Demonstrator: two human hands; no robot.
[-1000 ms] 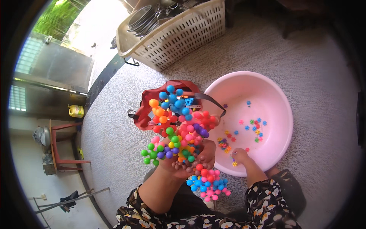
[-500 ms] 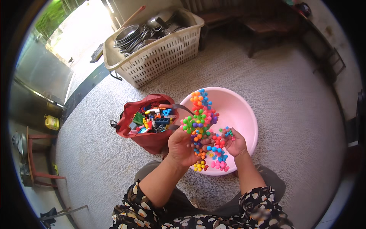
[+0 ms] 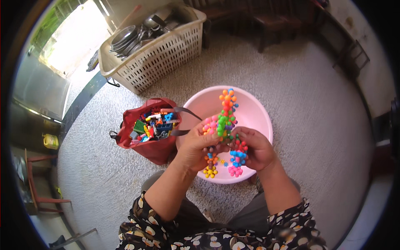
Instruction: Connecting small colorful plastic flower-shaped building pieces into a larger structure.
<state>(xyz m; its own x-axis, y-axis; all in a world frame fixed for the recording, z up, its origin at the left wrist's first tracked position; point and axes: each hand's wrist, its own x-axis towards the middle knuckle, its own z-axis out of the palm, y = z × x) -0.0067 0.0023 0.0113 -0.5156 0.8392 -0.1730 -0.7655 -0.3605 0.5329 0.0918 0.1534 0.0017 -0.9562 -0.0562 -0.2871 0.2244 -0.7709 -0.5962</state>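
Above a pink basin (image 3: pixel 258 112) I hold a figure of knobbly, ball-tipped toy connectors (image 3: pixel 225 123) in orange, green, pink, red, blue and yellow. My left hand (image 3: pixel 195 143) is closed around its left side, below the pink and green pieces. My right hand (image 3: pixel 259 149) has its fingers closed on the right side, by the red and blue branch. Two legs of the figure hang down, one ending in yellow, the other in pink. A few small connectors (image 3: pixel 223 162) lie in the basin. The fingertips of both hands are partly hidden behind the figure.
Left of the basin stands a red bag (image 3: pixel 156 151) full of mixed toy bricks, its dark strap reaching over the basin's rim. A white slotted basket (image 3: pixel 162 58) of pans stands farther back. Wooden chairs (image 3: pixel 266 25) are at the far wall; a yellow jug (image 3: pixel 51 141) is at left.
My right hand has moved left and closed in on the figure; the small multicoloured piece at its fingers no longer shows. The figure has turned, and the whole view has shifted slightly.
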